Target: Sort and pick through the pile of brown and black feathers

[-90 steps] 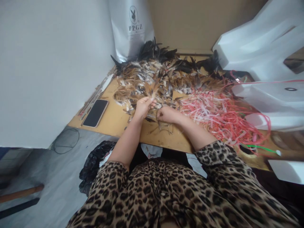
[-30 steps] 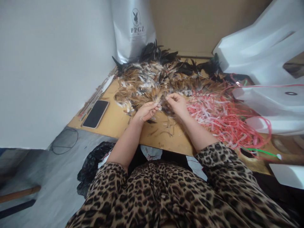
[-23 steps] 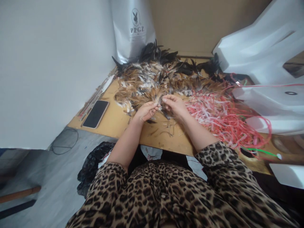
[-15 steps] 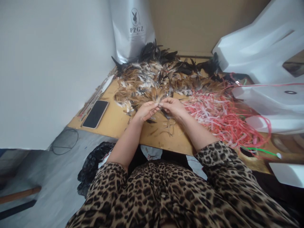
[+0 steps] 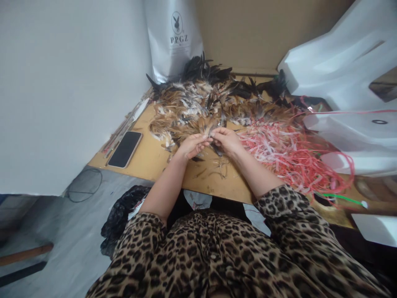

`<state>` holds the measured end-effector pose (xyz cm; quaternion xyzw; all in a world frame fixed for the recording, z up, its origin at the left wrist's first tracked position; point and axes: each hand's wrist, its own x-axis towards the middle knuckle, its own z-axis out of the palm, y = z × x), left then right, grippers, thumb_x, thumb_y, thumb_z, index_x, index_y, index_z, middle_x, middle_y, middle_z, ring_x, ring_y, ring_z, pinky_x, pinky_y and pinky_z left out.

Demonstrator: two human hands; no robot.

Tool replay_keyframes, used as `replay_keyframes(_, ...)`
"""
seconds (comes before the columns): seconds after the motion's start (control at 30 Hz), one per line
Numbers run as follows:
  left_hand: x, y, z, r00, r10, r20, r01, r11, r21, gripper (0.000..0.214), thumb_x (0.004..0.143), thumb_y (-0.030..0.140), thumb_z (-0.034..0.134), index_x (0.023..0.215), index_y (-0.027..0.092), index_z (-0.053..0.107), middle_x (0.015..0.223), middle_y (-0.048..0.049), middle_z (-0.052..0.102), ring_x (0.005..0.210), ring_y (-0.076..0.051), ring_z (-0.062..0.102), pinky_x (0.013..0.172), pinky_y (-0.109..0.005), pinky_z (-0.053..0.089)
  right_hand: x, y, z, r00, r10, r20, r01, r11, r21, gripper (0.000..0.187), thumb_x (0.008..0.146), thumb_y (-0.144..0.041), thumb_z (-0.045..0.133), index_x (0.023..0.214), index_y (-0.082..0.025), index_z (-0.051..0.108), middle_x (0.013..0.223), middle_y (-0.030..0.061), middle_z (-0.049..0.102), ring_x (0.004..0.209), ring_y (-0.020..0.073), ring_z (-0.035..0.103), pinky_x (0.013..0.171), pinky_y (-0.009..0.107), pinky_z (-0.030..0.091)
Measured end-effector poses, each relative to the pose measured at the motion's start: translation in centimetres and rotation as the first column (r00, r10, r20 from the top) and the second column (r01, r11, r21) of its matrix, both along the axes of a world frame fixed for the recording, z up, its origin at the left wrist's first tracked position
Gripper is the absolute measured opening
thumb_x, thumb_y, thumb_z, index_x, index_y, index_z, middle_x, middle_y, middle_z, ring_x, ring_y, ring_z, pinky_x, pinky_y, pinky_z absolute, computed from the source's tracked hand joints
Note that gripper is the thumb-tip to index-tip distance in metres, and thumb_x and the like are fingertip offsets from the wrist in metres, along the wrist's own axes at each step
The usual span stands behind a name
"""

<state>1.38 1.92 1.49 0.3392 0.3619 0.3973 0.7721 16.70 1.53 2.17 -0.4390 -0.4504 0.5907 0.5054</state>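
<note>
Left hand: turned palm inward, thumb stretched along the top and fingers curled beneath; thumb and fingertips were pressed together on the pale base of a small feather tuft.
Left arm: slanted inward over the front edge of the table, bare from the leopard-print left sleeve to the fingers.
Right hand: had its back facing up and its fingers pointing toward the left hand; thumb and forefinger were pinched close at the tuft's base, the other fingers bent under. Whether it gripped a separate feather was too small to tell.
Right arm: came in from the lower right, bare past the right sleeve, the forearm just beside the red and white strips.
Fingertips: met at the tuft or lay just beside each other; it was not possible to tell which.
Tuft: fanned out beyond the fingertips, brown ends pointing away from the person, in front of the brown and white feathers.
Behind: black feathers lay along the far side, near a silvery bag marked PPGZ.
Left side: a phone lay flat, dark screen up, well apart from both hands.
Below the hands: loose feather scraps were scattered on the wood.
</note>
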Motion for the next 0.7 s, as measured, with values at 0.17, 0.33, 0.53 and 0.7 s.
replay_keyframes(0.17, 0.09, 0.05, -0.09, 1.0, -0.01, 0.027, 0.011, 1.0, -0.017, 0.008, 0.078, 0.011, 0.057, 0.083, 0.008, 0.063, 0.074, -0.0036, 0.068, 0.053, -0.001, 0.058, 0.047, -0.008, 0.042, -0.68, -0.06, -0.55, 0.998, -0.048, -0.03, 0.049, 0.998, 0.035, 0.028, 0.055, -0.035, 0.072, 0.07, -0.016, 0.058, 0.051, -0.0062, 0.053, 0.041, 0.0032, 0.038, 0.041, 0.017, 0.027)
replay_keyframes(0.33, 0.05, 0.23, -0.37, 0.998, -0.016, 0.056, 0.016, 1.0, -0.01, 0.005, 0.077, 0.011, 0.059, 0.078, 0.008, 0.062, 0.067, -0.0018, 0.065, 0.051, -0.001, 0.056, 0.045, -0.007, 0.041, -0.81, -0.19, -0.59, 0.998, -0.064, 0.011, 0.063, 0.995, 0.072, 0.028, 0.057, -0.038, 0.071, 0.072, -0.017, 0.058, 0.052, -0.0066, 0.051, 0.042, 0.0037, 0.037, 0.042, 0.018, 0.028)
replay_keyframes(0.53, 0.08, 0.22, -0.56, 0.998, 0.058, -0.009, -0.057, 0.997, 0.06, 0.007, 0.074, 0.015, 0.063, 0.074, 0.008, 0.06, 0.063, -0.0004, 0.063, 0.048, 0.0, 0.054, 0.047, -0.009, 0.04, -0.57, -0.41, 0.06, 0.997, -0.039, 0.067, 0.035, 0.997, 0.064, 0.029, 0.057, -0.039, 0.071, 0.071, -0.017, 0.059, 0.053, -0.0049, 0.053, 0.043, 0.0046, 0.039, 0.042, 0.019, 0.028)
replay_keyframes(0.7, 0.44, -0.1, -0.32, 0.982, 0.109, -0.154, -0.076, 0.976, 0.203, 0.015, 0.071, 0.021, 0.066, 0.072, 0.008, 0.06, 0.063, -0.0027, 0.064, 0.05, -0.003, 0.055, 0.049, -0.014, 0.04, -0.45, -0.49, 0.31, 0.989, -0.081, 0.126, 0.071, 0.994, 0.084, 0.03, 0.056, -0.042, 0.071, 0.064, -0.017, 0.056, 0.05, -0.0052, 0.05, 0.043, 0.0055, 0.039, 0.042, 0.019, 0.03)
